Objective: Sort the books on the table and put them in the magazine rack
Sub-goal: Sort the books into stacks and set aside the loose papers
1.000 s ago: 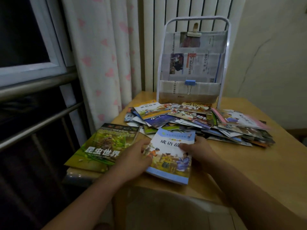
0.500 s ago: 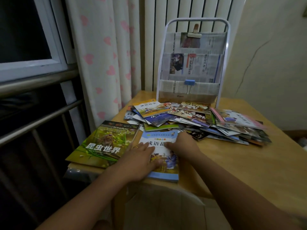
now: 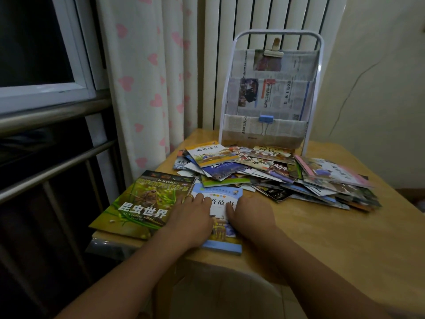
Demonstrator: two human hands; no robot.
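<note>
A blue-edged storybook (image 3: 220, 194) lies flat near the table's front edge. My left hand (image 3: 195, 215) and my right hand (image 3: 250, 215) both press flat on its cover, fingers straight. A large green insect book (image 3: 147, 201) lies just left of it, partly over the table corner. A heap of several thin picture books (image 3: 276, 176) is spread across the table behind. The white-framed magazine rack (image 3: 318, 88) stands at the back, its pockets lined with newspaper.
The wooden table (image 3: 333, 238) is bare on its right front part. A curtain with pink hearts (image 3: 147, 77) and a radiator hang behind. A window and metal rails (image 3: 53, 116) run along the left. A chair back shows below the table edge.
The blue storybook was slid left and squared up beside the green insect book. Both hands went from holding its edges to lying flat on its cover.
</note>
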